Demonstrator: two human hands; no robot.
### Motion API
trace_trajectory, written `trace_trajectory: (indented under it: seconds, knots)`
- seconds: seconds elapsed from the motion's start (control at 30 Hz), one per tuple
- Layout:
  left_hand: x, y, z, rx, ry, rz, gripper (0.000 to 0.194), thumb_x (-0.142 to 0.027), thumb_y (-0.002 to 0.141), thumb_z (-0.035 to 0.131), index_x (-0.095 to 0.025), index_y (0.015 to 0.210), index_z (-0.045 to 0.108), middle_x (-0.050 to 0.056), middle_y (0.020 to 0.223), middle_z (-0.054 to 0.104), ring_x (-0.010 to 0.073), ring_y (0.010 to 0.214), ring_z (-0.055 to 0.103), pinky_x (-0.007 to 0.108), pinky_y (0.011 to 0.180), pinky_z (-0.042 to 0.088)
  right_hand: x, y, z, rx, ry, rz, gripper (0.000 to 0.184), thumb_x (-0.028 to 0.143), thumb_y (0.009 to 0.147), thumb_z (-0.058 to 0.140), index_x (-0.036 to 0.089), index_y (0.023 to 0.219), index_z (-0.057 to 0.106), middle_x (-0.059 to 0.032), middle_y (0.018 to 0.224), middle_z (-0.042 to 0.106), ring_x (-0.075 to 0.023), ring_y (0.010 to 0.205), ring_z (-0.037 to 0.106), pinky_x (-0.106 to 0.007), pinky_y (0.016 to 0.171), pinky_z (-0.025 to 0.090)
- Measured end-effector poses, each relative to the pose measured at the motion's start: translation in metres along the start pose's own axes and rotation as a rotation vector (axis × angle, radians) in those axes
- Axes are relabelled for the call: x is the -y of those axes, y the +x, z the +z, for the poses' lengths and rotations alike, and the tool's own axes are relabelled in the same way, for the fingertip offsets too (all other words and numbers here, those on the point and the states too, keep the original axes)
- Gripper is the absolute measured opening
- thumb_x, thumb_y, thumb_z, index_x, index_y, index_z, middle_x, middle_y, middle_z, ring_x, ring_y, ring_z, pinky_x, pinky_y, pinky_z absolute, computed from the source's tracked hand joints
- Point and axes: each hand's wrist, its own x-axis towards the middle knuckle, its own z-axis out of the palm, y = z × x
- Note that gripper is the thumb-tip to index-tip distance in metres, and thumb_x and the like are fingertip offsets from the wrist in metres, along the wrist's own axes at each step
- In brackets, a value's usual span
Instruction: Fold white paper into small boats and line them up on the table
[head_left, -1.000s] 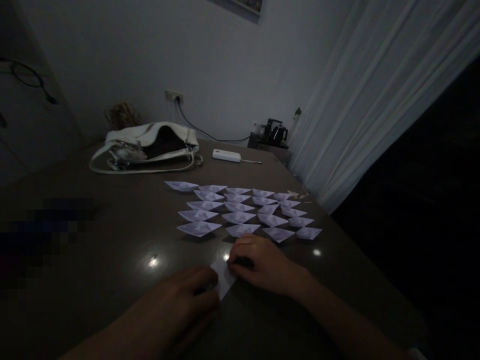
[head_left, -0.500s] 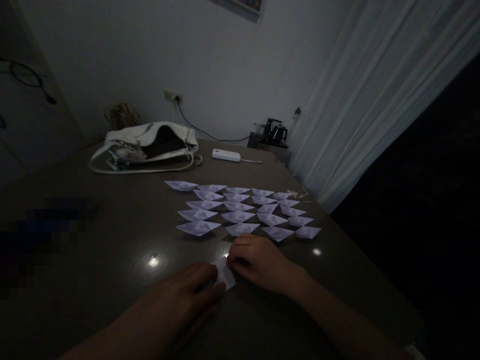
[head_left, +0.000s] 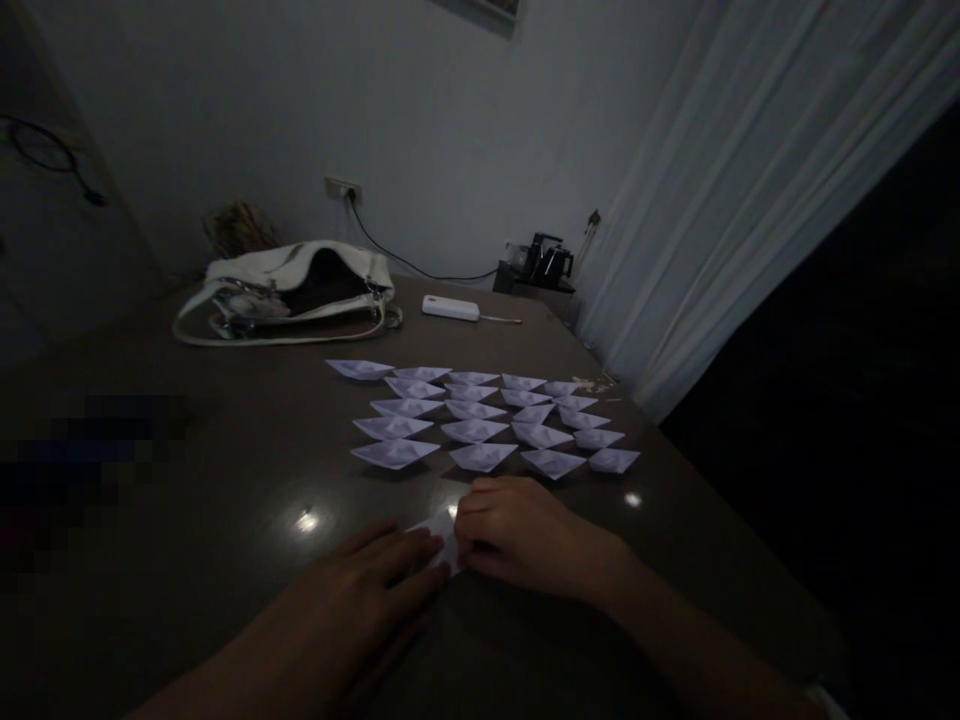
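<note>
A small folded piece of white paper lies on the table between my hands. My left hand rests over its left part, fingers stretched out and lying flat, fingertips pressing on the sheet. At the right edge, the curled fingers of my right hand are closed on the paper; their tips are partly hidden. Just beyond my hands stand several white paper boats in rows, the nearest being a paper boat in front of my right hand.
On the dark glossy table, a white handbag lies open at the back left. A white device with a short cable sits behind the boats. A black kettle stands beyond, near the white curtain.
My left fingers have spread flatter over the paper. My right hand has turned slightly and come down a little, its fingers more curled at the paper's edge.
</note>
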Motion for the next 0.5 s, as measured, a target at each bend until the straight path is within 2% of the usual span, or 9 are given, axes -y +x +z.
trace_trajectory:
  seconds: [0.17,0.3,0.4,0.5]
  knots:
    - [0.001,0.001,-0.001,-0.015,-0.001,0.004,0.035,-0.013,0.089,0.055,-0.023,0.122,0.060,0.009,0.127,0.065,0.0253,0.113,0.063,0.045,0.100,0.050,-0.005,-0.004,-0.001,0.022,0.139,-0.050,0.005,0.021,0.084,0.069,0.017,0.084,0.067,-0.0007,0.089,0.069,-0.0164,0.089,0.059,-0.025,0.078,0.041]
    - [0.003,0.002,-0.003,0.007,-0.004,0.021,0.032,-0.014,0.090,0.053,-0.023,0.120,0.061,0.009,0.130,0.063,0.0255,0.115,0.062,0.044,0.102,0.048,-0.015,-0.004,0.005,-0.062,0.234,0.017,0.006,0.017,0.085,0.066,0.016,0.090,0.067,-0.0020,0.089,0.069,-0.0155,0.087,0.061,-0.025,0.079,0.043]
    - [0.003,0.002,-0.003,0.018,-0.021,-0.003,0.034,-0.014,0.089,0.054,-0.024,0.121,0.061,0.008,0.132,0.061,0.0272,0.115,0.062,0.043,0.100,0.051,-0.019,-0.001,0.012,-0.114,0.225,0.037,0.004,0.016,0.083,0.067,0.017,0.086,0.067,-0.0017,0.087,0.069,-0.0155,0.086,0.062,-0.026,0.081,0.043]
    - [0.001,0.001,-0.004,0.006,-0.053,-0.034,0.035,-0.014,0.088,0.054,-0.024,0.121,0.061,0.008,0.132,0.061,0.0282,0.114,0.063,0.041,0.096,0.053,-0.020,0.002,0.019,-0.162,0.188,0.059,0.004,0.015,0.083,0.065,0.017,0.086,0.067,-0.0021,0.086,0.068,-0.0157,0.084,0.061,-0.026,0.077,0.043]
